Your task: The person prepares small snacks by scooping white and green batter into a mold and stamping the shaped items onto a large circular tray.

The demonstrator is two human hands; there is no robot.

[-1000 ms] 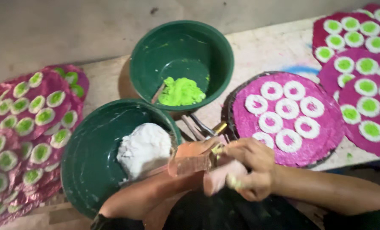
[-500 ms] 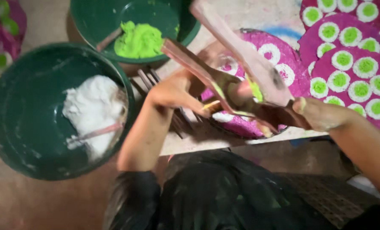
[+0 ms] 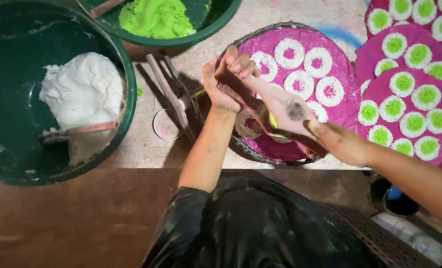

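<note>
Bright, even light from above on the bench (image 3: 325,15), colours vivid; soft shadows fall toward its near edge beneath the wooden sticks (image 3: 169,92). Hands slightly motion-blurred, near foreground dim, corners bending with wide-angle distortion, no harsh glare

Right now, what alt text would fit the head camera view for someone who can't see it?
Seen from above, a person's left hand and right hand meet, gripping a thin stick, over a round magenta disc dotted with white rings. To the left sit a green bowl of white paste and another of bright green paste.
</note>
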